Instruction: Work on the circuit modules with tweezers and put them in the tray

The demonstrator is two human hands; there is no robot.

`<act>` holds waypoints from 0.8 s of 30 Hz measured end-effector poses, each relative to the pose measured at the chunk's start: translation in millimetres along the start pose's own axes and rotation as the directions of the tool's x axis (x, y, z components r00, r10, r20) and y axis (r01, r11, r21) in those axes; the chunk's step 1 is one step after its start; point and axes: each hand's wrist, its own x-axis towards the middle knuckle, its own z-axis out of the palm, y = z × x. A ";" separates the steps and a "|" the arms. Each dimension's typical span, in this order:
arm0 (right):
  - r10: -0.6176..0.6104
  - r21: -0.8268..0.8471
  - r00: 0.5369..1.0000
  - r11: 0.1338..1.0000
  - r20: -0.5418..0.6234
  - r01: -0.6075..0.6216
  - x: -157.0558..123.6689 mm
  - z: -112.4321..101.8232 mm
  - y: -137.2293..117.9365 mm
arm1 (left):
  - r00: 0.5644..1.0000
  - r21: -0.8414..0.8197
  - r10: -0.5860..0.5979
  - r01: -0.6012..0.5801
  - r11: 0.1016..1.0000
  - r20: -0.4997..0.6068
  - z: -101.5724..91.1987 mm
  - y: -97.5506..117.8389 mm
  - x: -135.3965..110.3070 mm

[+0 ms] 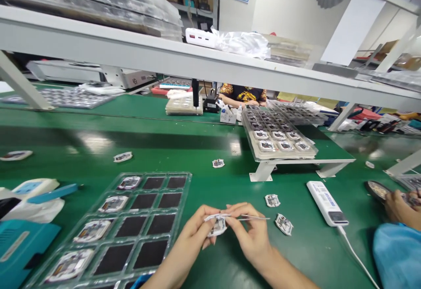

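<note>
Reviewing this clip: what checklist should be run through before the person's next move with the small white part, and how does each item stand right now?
1. Part gripped by the left hand: ok, pinched in its fingers.
2. Thin tool held by the right hand: ok, one end reaches the part.
3. Free slots in the tray: ok, many dark slots are empty.
4. Loose parts on the green belt: ok, two lie beside the right hand, apart from it.
5. Co-worker's hand: ok, far off at the right edge.
6. Where the tool meets the part: cannot tell, too small.
</note>
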 end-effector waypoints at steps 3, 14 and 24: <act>0.055 0.063 0.998 0.997 -0.020 -0.054 -0.5 1.6 -1.0 | 1.000 -0.009 0.005 -0.005 1.000 -0.006 0.8 -0.6 -1.5; 0.010 0.046 1.000 0.999 -0.001 -0.010 -1.6 2.7 -2.7 | 0.998 -0.039 0.008 -0.011 0.999 -0.055 4.5 3.2 -5.9; 0.077 0.013 0.996 0.997 -0.050 -0.076 3.6 -0.4 -2.5 | 0.985 0.098 0.101 -0.115 0.989 0.138 -2.0 7.7 -2.0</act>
